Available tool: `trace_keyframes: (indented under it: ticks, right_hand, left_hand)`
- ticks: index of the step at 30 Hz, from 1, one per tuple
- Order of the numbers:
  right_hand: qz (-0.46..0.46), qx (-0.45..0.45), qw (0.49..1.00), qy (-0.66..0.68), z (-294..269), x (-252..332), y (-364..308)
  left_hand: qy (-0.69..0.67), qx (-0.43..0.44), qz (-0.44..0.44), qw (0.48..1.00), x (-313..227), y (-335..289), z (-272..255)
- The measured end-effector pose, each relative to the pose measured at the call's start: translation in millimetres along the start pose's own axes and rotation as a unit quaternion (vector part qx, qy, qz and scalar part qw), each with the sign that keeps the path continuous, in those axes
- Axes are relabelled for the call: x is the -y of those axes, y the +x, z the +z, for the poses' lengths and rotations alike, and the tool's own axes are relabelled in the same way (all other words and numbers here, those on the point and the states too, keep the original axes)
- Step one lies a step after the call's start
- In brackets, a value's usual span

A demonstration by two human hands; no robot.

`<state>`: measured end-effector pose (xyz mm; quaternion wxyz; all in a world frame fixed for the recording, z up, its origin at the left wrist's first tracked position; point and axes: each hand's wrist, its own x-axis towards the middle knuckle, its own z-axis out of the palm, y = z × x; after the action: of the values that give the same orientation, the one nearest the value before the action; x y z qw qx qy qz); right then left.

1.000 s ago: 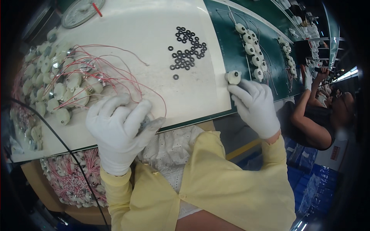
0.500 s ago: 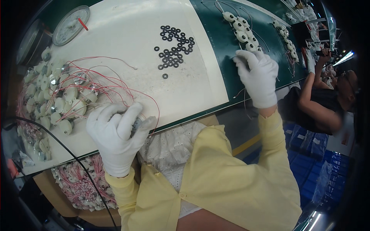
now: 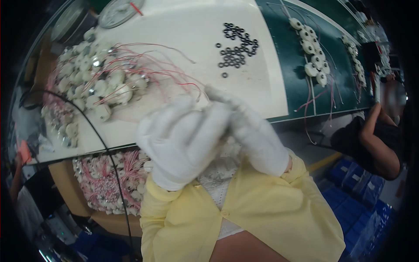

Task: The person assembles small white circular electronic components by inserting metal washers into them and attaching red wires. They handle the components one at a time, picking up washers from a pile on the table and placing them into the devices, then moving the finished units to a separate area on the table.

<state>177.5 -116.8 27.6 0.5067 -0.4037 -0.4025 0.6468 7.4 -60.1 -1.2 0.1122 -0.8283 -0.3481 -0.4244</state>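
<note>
My left hand (image 3: 181, 142), in a white glove, is held in front of my chest at the table's near edge with its fingers curled. My right hand (image 3: 259, 137), also gloved, meets it there with fingers pressed together. Whatever lies between them is hidden, and both are smeared by motion. Red wires (image 3: 198, 87) end just beyond my fingertips. To the left is a heap of whitish round motor-like parts (image 3: 102, 87) with silver faces. Small black rings (image 3: 234, 56) lie loose farther back. Similar round parts with black centres (image 3: 312, 50) stand in rows on the green surface (image 3: 283, 43).
A round lidded metal tin (image 3: 120, 13) with a red strip stands far left. Below the white table (image 3: 174, 22) is a cardboard box (image 3: 70, 187) of wired parts. A black cable (image 3: 96, 146) crosses the left side. Another person (image 3: 371, 139) sits at right, near blue crates (image 3: 349, 179).
My right hand has come back from the rows on the green surface to meet my left. One more round part stands by those rows. The view has shifted, and my left hand has turned.
</note>
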Motion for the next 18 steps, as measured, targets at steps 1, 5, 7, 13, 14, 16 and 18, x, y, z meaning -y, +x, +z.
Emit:
trace_keyframes:
  ticks: [1,5,7,13,14,16,18]
  right_hand:
    - [0.015,0.007,0.999,0.034,2.9,0.0,4.3]
    - [0.062,-0.048,0.994,0.074,-0.9,5.4,6.8]
    - [0.0,-0.018,0.988,0.156,-19.7,-5.7,9.2]
    - [-0.091,0.03,0.924,0.371,-67.4,8.5,18.0]
    - [-0.102,0.071,0.927,0.354,-81.5,12.2,17.9]
    - [-0.069,0.06,0.977,0.193,-102.3,23.5,5.1]
    - [0.016,-0.043,0.994,-0.103,-108.9,43.7,-6.4]
  left_hand:
    - [-0.003,-0.002,-0.004,1.0,-6.4,2.6,-2.2]
    - [-0.089,0.039,0.005,0.995,-13.2,10.9,-12.5]
    - [-0.112,0.057,0.032,0.992,-13.4,7.7,-14.7]
    - [-0.153,0.058,-0.021,0.986,12.6,4.0,-26.1]
    - [-0.132,0.04,-0.053,0.989,23.3,1.0,-26.8]
    - [-0.006,-0.003,-0.088,0.996,56.2,-11.0,-14.6]
    - [0.087,0.035,-0.067,0.993,79.4,-11.0,-9.4]
